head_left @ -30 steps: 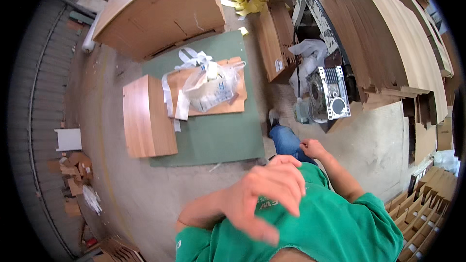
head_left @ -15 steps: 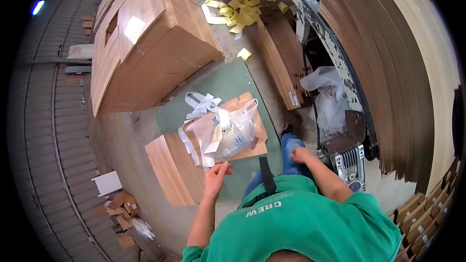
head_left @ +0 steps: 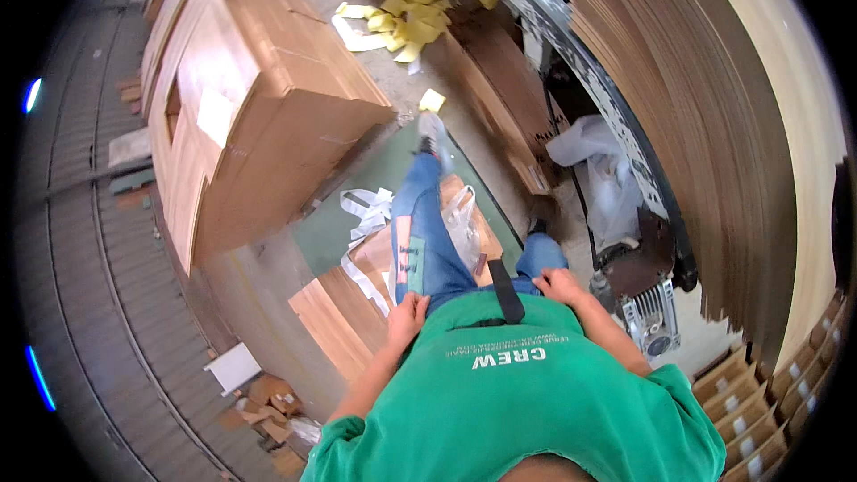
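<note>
Jeans [head_left: 446,270], worn below your shirt [head_left: 509,402]: likely soft and pliable, best pinched at a loose fold, your left hand [head_left: 408,314] and right hand [head_left: 559,286] curled against them, any hold impossible to tell.

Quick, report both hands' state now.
Left hand: curled closed at the jeans; whether it grips cloth cannot be told.
Right hand: curled closed at the jeans; grip likewise unclear.

From your right hand [head_left: 560,286], you have open floor [head_left: 578,252] at one o'clock; the metal machine [head_left: 652,316] blocks four.
</note>
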A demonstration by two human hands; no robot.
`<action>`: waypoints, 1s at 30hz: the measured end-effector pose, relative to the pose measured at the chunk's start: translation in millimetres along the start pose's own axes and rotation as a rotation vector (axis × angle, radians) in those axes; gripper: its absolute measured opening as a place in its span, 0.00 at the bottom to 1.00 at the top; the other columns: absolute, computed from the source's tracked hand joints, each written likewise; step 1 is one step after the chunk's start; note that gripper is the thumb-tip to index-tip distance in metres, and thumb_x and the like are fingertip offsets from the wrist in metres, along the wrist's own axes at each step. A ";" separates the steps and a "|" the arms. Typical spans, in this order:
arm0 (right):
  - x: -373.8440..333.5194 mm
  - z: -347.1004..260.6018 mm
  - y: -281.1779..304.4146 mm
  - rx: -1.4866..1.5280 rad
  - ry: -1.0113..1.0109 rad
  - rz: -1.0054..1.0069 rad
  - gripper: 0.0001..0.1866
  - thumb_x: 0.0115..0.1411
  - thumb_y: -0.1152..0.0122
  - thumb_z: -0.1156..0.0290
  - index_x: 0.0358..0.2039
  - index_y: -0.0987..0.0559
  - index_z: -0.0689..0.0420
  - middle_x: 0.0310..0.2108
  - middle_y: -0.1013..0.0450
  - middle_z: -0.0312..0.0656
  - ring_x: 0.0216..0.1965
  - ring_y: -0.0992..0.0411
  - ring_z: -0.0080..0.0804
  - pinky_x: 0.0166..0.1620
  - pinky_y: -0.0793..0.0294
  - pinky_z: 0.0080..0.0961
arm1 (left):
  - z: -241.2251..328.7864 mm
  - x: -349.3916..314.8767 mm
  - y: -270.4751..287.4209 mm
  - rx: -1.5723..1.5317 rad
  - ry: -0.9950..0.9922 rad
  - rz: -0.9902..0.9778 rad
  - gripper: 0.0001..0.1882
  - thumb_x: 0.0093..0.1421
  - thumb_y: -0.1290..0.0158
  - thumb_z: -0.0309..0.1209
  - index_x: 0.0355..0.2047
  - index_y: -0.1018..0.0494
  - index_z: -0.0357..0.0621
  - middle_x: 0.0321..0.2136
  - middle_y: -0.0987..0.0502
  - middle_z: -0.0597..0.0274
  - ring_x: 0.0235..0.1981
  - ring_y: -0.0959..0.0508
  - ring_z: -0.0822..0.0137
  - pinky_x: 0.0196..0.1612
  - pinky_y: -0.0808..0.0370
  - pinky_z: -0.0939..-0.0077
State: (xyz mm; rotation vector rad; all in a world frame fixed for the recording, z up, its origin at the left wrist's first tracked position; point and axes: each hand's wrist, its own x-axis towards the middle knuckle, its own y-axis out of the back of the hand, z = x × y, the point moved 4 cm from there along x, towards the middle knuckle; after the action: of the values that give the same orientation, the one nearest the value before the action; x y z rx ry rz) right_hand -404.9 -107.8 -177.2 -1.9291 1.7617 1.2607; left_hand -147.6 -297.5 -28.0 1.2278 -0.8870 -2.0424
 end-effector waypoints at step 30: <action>344.6 177.3 -53.3 0.987 -0.779 1.591 0.22 0.62 0.59 0.59 0.49 0.34 0.63 0.42 0.32 0.47 0.39 0.33 0.34 0.41 0.34 0.30 | 35.4 883.6 -121.6 -0.833 -0.480 -0.059 0.15 0.56 0.49 0.38 0.32 0.26 0.36 0.24 0.27 0.67 0.26 0.31 0.77 0.30 0.35 0.84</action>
State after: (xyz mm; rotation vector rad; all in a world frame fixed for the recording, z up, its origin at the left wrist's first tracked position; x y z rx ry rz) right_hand -466.5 -213.1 -548.8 0.6629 2.4491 0.7487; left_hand -551.0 -887.4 -562.9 0.3189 -0.1108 -2.4084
